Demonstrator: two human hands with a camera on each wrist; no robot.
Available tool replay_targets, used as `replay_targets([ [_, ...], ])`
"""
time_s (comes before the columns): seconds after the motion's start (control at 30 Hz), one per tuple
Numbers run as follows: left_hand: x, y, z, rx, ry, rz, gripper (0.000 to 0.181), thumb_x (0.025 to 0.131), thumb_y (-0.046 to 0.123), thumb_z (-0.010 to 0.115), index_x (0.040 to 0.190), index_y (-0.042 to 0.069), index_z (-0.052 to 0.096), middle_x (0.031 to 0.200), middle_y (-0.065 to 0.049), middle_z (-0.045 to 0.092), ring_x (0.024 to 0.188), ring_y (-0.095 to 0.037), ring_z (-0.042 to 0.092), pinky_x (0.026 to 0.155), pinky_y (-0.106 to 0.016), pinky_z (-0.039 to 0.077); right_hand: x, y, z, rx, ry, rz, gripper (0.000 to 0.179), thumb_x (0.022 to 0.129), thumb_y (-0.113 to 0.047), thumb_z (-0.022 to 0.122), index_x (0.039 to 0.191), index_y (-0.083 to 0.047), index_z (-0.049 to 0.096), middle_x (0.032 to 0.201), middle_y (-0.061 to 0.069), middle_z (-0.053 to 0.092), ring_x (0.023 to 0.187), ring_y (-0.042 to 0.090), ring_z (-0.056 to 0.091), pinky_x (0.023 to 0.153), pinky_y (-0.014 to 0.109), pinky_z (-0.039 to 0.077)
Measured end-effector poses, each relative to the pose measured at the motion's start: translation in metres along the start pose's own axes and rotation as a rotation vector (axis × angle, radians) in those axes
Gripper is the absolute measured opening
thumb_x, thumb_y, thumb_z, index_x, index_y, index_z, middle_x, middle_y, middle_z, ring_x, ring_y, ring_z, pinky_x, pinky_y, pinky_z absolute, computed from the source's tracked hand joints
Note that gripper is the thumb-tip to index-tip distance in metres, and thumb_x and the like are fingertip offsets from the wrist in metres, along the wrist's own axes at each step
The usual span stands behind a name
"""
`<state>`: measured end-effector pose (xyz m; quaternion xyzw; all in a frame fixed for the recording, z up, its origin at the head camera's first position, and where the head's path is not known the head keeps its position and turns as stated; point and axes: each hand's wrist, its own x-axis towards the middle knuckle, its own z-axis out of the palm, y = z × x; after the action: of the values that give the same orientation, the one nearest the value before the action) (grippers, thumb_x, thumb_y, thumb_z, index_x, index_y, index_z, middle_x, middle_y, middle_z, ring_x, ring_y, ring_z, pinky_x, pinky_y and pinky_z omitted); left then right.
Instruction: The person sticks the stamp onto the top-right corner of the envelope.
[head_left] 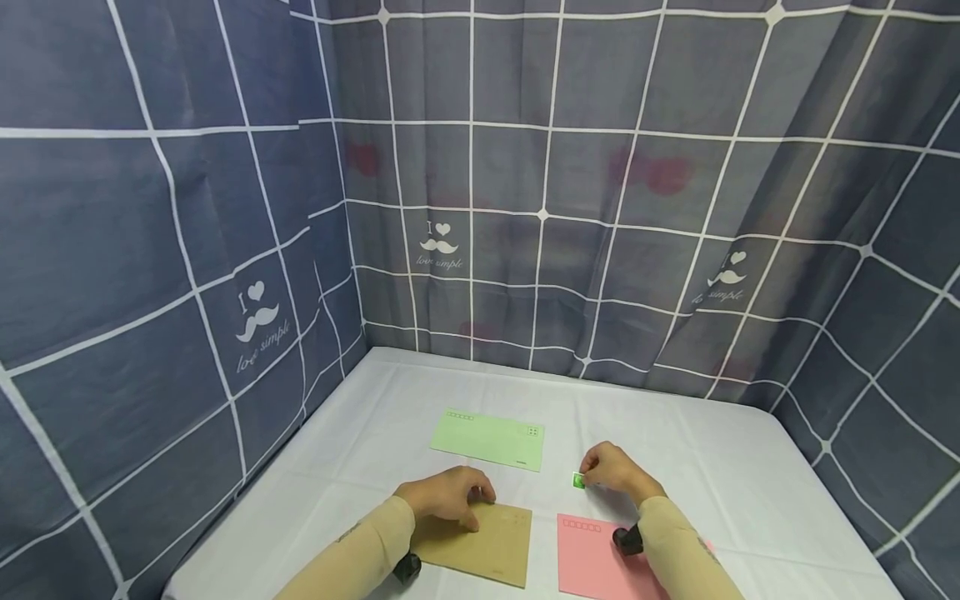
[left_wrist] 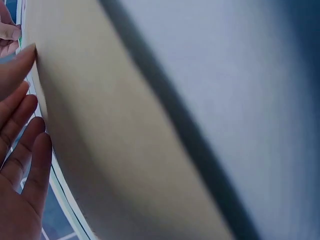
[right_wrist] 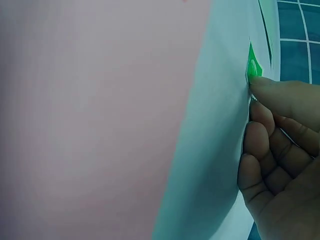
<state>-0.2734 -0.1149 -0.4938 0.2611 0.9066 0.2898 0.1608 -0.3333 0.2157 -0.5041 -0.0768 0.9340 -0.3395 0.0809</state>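
Note:
In the head view my right hand (head_left: 613, 468) pinches a small green stamp (head_left: 578, 480) just over the white tabletop. The right wrist view has the stamp (right_wrist: 253, 65) sticking out past the thumb, its other fingers curled beneath. My left hand (head_left: 450, 493) rests on the brown envelope (head_left: 502, 546), thumb and fingers spread and touching its upper left part. In the left wrist view those fingertips (left_wrist: 42, 142) lie along the envelope's edge. A pink envelope (head_left: 588, 558) lies under the right forearm, which hides part of it.
A light green envelope (head_left: 487, 438) lies farther back on the white-covered table (head_left: 712, 450). Dark checked curtains (head_left: 495, 183) surround the table at the back and both sides. Black wrist cameras (head_left: 628, 540) are strapped under the sleeves.

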Motion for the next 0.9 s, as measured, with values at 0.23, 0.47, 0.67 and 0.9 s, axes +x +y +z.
replay_targets([
  [0.23,-0.0011,0.0006,0.0011,-0.001,0.001,0.005,0.040,0.072,0.008,0.089,0.105,0.020,0.070,0.102,0.014,0.065,0.093,-0.003,0.058,0.088,-0.023,0.051,-0.0013,-0.0035,0.0011,-0.011,0.000,-0.020,0.009,0.077,0.003,0.076,0.078,-0.004,0.069,0.074,0.002,0.061,0.068,0.016,0.053,0.057,0.027,0.044],
  [0.47,-0.0009,0.0036,-0.0005,0.025,0.007,0.013,0.039,0.072,0.009,0.089,0.105,0.020,0.070,0.103,0.014,0.065,0.095,-0.003,0.058,0.089,-0.024,0.051,-0.0017,-0.0034,-0.0009,-0.007,0.010,-0.014,0.006,0.078,0.004,0.073,0.079,-0.001,0.069,0.073,0.003,0.061,0.067,0.016,0.054,0.058,0.026,0.046],
  [0.67,-0.0002,0.0033,-0.0008,0.040,0.006,0.029,0.038,0.072,0.010,0.089,0.104,0.020,0.070,0.104,0.014,0.064,0.096,-0.003,0.057,0.090,-0.023,0.051,-0.0035,-0.0006,-0.0029,0.040,0.017,-0.036,0.005,0.077,0.002,0.073,0.080,-0.001,0.070,0.073,0.002,0.060,0.067,0.015,0.053,0.058,0.027,0.044],
  [0.9,-0.0010,0.0025,-0.0006,0.035,0.001,0.032,0.038,0.073,0.010,0.088,0.105,0.019,0.070,0.103,0.012,0.065,0.095,-0.004,0.058,0.088,-0.023,0.051,-0.0055,0.0022,-0.0036,0.113,-0.001,-0.082,0.006,0.078,0.003,0.072,0.083,0.000,0.071,0.073,0.001,0.061,0.066,0.014,0.051,0.056,0.027,0.043],
])
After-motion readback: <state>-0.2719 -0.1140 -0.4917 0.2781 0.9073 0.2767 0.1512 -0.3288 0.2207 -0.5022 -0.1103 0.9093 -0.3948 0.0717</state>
